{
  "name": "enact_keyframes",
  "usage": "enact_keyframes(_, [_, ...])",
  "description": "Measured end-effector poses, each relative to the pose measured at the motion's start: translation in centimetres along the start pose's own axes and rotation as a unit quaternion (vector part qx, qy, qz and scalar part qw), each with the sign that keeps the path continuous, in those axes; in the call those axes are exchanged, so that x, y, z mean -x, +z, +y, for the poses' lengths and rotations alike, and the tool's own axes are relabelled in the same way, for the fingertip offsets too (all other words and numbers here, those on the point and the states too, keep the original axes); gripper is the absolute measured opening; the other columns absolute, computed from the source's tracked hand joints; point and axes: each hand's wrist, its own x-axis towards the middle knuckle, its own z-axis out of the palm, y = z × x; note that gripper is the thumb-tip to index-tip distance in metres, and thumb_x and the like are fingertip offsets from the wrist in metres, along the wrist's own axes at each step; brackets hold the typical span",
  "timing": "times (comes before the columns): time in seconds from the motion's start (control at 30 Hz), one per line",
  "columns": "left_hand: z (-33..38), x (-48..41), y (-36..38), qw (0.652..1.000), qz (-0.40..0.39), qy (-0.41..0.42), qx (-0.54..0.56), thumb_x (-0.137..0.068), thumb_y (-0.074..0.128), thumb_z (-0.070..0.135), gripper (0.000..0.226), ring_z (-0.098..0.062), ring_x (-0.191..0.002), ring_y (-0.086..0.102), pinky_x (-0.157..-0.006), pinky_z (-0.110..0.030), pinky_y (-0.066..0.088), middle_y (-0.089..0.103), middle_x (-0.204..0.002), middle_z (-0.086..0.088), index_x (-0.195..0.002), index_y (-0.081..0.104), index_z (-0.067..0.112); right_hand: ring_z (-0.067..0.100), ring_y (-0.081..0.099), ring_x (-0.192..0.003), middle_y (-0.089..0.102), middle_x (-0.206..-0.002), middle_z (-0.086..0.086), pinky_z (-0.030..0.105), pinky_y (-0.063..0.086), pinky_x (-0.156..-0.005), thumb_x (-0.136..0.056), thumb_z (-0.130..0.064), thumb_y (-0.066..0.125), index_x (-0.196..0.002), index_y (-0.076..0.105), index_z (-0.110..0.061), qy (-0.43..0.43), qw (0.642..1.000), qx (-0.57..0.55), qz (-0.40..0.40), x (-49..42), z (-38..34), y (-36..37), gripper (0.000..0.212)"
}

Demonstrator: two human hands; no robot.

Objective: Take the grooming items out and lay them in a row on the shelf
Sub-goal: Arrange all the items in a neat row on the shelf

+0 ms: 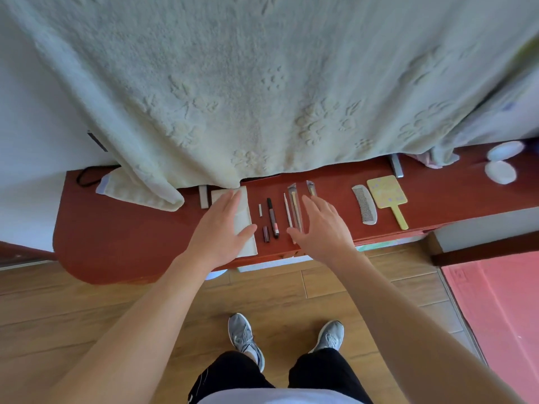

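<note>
Head view looks down on a red-brown shelf with a pale green towel hanging over its back edge. The black pen lies near the middle of the shelf, pointing front to back. Just left of the pen sit a short white stick and a small dark cap, and left of those a flat pale pouch. Right of the pen lie a thin white stick and two clear-wrapped tools. Well right of the pen rest a grey comb and a yellow hand mirror. The left hand is spread open, palm down over the pouch, gripping nothing. The right hand is also open and empty, fingers spread beside the wrapped tools.
</note>
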Motion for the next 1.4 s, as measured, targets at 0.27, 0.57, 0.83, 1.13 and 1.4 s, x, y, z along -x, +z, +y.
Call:
enact_keyframes(0.27, [8.8, -1.4, 3.1, 1.000, -0.001, 0.014, -0.011, -0.098, 0.050, 0.049, 0.079, -0.011, -0.153, 0.002, -0.124, -0.036, 0.014, 0.002, -0.167, 0.006, -0.159, 0.007, 0.022, 0.021, 0.020, -0.147, 0.022, -0.160, 0.002, 0.043, 0.032, -0.113, -0.089, -0.054, 0.057, -0.154, 0.019, -0.021, 0.014, 1.000, -0.003, 0.006, 1.6, 8.0, -4.1, 0.082])
enact_keyframes(0.57, [17.6, -3.7, 9.3, 1.000, -0.017, 0.014, -0.016, -0.098, 0.052, 0.048, 0.079, -0.014, -0.153, 0.006, -0.123, -0.038, 0.017, 0.005, -0.167, 0.003, -0.159, 0.010, 0.020, 0.026, 0.037, -0.135, 0.036, -0.150, 0.003, 0.040, 0.039, -0.104, -0.087, -0.053, 0.061, -0.148, 0.029, -0.020, 0.004, 1.000, 0.003, 0.008, 2.2, 17.9, -7.5, 0.077])
enact_keyframes(0.83, [21.8, -7.7, 14.4, 0.998, -0.049, 0.022, -0.027, -0.097, 0.056, 0.042, 0.071, -0.019, -0.150, 0.020, -0.118, -0.039, 0.027, 0.020, -0.164, 0.001, -0.156, 0.024, 0.020, 0.027, 0.040, -0.132, 0.040, -0.148, 0.005, 0.040, 0.042, -0.101, -0.089, -0.049, 0.060, -0.146, 0.033, -0.016, 0.049, 0.999, -0.006, -0.020, -0.1, 24.4, -7.2, 0.072])
enact_keyframes(1.13, [22.9, -13.4, 19.1, 0.993, -0.064, 0.044, -0.091, -0.091, 0.067, 0.031, 0.061, -0.028, -0.133, 0.044, -0.102, -0.045, 0.045, 0.039, -0.155, 0.000, -0.146, 0.045, 0.014, 0.024, 0.047, -0.121, 0.051, -0.133, 0.006, 0.034, 0.044, -0.095, -0.090, -0.042, 0.060, -0.139, 0.046, -0.016, 0.076, 0.996, -0.040, -0.002, -3.4, 28.3, -4.1, 0.057])
enact_keyframes(1.4, [22.4, -15.1, 21.5, 0.990, -0.038, 0.052, -0.124, -0.084, 0.073, 0.032, 0.052, -0.027, -0.122, 0.051, -0.097, -0.043, 0.042, 0.051, -0.141, 0.003, -0.131, 0.061, 0.015, 0.023, 0.061, -0.091, 0.058, -0.109, 0.005, 0.034, 0.052, -0.077, -0.091, -0.028, 0.064, -0.126, 0.059, -0.011, 0.079, 0.993, -0.090, 0.006, -4.4, 29.1, -2.6, 0.040])
